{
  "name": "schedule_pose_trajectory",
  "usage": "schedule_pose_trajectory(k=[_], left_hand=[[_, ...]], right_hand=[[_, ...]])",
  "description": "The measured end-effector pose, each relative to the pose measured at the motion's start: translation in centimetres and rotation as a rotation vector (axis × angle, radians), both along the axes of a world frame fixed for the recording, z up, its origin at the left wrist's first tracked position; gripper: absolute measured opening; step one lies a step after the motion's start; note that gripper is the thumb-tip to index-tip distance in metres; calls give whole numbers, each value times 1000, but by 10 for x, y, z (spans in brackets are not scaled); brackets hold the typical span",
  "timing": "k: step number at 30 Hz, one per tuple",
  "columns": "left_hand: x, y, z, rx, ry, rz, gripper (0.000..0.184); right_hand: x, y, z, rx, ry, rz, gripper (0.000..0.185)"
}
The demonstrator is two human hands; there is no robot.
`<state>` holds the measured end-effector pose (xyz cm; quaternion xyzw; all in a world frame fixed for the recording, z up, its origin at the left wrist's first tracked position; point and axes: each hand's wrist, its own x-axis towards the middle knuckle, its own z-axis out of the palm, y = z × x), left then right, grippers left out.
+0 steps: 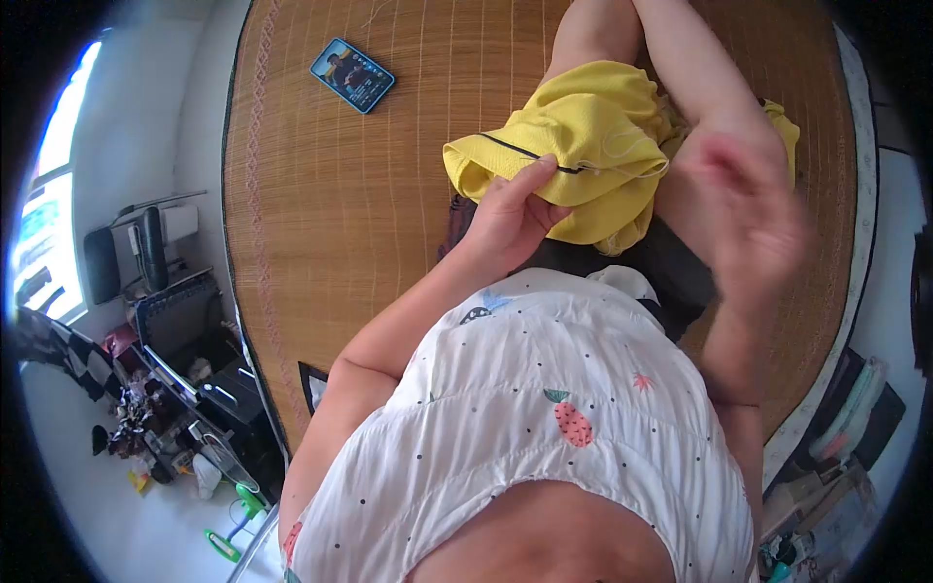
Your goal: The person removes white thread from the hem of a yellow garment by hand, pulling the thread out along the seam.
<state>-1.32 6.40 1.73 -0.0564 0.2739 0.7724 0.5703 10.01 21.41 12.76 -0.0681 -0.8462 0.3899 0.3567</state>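
Note:
Yellow fabric [603, 117] with a dark strip along one edge lies gathered over my lap and thigh. My left hand [513, 216] pinches that edge, its thumb on top near the dark strip [515, 146]. A pale thread [632, 155] loops over the cloth from the strip towards the right. Right of the cloth, above my thigh, my right hand [753, 214] is raised and smeared by motion. Its fingers are too blurred to read, and whether they hold a needle or the thread cannot be made out.
A phone [353, 76] with a lit screen lies on the woven mat [340, 194] at the upper left. My bare legs stretch away at the top. Beyond the mat's left edge are a black cabinet and piled items; boxes and folded things lie at the lower right.

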Motion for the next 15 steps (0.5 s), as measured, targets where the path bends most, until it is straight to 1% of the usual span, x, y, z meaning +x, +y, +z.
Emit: schedule_pose_trajectory(k=[1,3,5,7,8,9,11,12,14,15], left_hand=[[1,-1,0,0,7,2,32],[3,1,5,-38,85,8,30],[3,-1,7,-89,191,11,29],[6,-1,6,-150,333,27,27],[6,0,7,-186,352,40,25],[6,2,11,-164,322,102,23],[3,1,8,-175,528,72,22],[2,2,6,-159,590,96,25],[1,3,4,-200,582,107,26],[1,4,4,-219,579,107,27]], right_hand=[[-1,-9,-21,-79,-77,-28,14],[-2,-21,-45,-225,-202,-41,14],[-11,-30,-45,-92,-226,-21,16],[-17,-35,-49,-56,-236,-1,16],[-22,-35,-52,-53,-232,-13,16],[-24,-36,-55,-53,-235,-23,16],[-27,-37,-63,-71,-264,-45,16],[-26,-37,-67,-85,-287,-62,16],[-29,-38,-67,-85,-336,-72,14],[-30,-37,-68,-43,-336,-71,13]])
